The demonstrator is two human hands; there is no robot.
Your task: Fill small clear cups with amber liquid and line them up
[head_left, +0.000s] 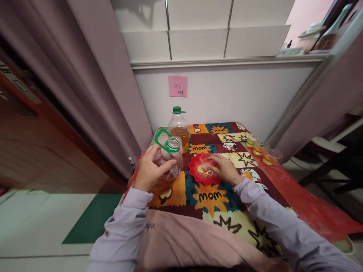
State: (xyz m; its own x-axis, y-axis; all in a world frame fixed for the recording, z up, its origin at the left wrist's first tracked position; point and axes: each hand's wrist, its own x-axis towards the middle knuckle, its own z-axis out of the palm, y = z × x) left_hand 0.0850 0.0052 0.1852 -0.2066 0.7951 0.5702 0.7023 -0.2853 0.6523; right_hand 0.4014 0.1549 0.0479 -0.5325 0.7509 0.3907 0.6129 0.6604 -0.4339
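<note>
Tablecloth [211, 195]: patterned, its far edge by a white wall [227, 90].
Open jug [172, 176]: upright near the left edge, amber liquid [163, 186] inside.
Left hand [149, 170]: I grip the open jug's side.
Red dish [194, 172]: right of the open jug.
Right hand [225, 168]: over the red dish, my fingers bent; holding anything, I cannot tell.
Capped jug [179, 124]: near the far left corner.
Clear cups [271, 155]: three, along the right edge.

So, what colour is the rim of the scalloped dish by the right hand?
Red; the scalloped dish shows best in the head view.
</note>
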